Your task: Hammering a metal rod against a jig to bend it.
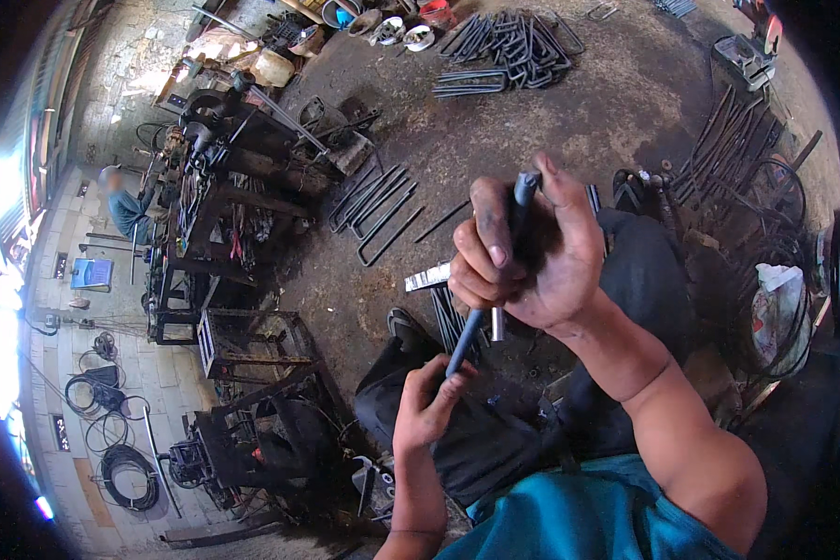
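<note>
A grey metal rod [467, 342] slants upward in front of me, its blunt tip past my right fingers. My right hand [541, 247] is closed around its upper part, thumb raised beside the tip. My left hand [427, 406] grips the rod's lower end between thumb and fingers. From under my right hand a flat silver strip with marks [427, 277] sticks out to the left; it looks like part of a measuring tool, but the rest is hidden. A short shiny metal piece [497, 324] shows just below that hand; whether the two join, I cannot tell.
Bent U-shaped rods [373, 210] lie on the floor ahead, with a larger pile [518, 51] farther off. Heavy dark machinery [243, 140] and a metal frame [252, 345] stand left. Thin rods [728, 140] lie right, near a white sack [779, 317]. Another person [126, 205] sits far left.
</note>
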Tool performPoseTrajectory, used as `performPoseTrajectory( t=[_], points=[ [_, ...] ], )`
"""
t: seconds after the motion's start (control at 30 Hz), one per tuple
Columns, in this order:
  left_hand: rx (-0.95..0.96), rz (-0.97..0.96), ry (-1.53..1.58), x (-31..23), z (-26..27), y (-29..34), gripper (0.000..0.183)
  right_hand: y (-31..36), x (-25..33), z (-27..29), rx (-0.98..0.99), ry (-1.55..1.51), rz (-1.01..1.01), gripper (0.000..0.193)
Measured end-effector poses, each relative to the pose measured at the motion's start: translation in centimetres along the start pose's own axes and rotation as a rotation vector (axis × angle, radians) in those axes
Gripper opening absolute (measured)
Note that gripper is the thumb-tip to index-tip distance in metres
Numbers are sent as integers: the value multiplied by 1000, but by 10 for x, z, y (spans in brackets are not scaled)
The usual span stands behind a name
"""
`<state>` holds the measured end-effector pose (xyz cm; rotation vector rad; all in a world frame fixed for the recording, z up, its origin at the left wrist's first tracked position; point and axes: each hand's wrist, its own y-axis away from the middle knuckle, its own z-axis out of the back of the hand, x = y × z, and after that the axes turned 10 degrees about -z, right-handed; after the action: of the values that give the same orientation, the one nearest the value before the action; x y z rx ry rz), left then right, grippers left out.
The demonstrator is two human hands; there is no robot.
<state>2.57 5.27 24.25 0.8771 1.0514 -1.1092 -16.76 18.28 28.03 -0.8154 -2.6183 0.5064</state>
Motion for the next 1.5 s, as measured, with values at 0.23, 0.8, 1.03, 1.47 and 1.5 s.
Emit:
performPoseTrajectory(
  t=[0.23, 0.8, 1.03, 1.47, 1.5],
  points=[
    [44, -2, 26, 4, -7, -4, 41, 2, -3, -3, -45, 107, 33, 59],
    [147, 53, 163, 10, 4, -2, 52, 11, -7, -14, -65, 50, 11, 60],
    [22, 10, -8, 3, 12, 2, 41, 8, -12, -7, 36, 112, 41, 58],
    [-209, -57, -120, -5, 6, 0, 25, 3, -13, -2, 51, 182, 78, 61],
    [-210, -57, -120, -3, 6, 1, 25, 3, -14, -3, 52, 181, 77, 61]
  ],
)
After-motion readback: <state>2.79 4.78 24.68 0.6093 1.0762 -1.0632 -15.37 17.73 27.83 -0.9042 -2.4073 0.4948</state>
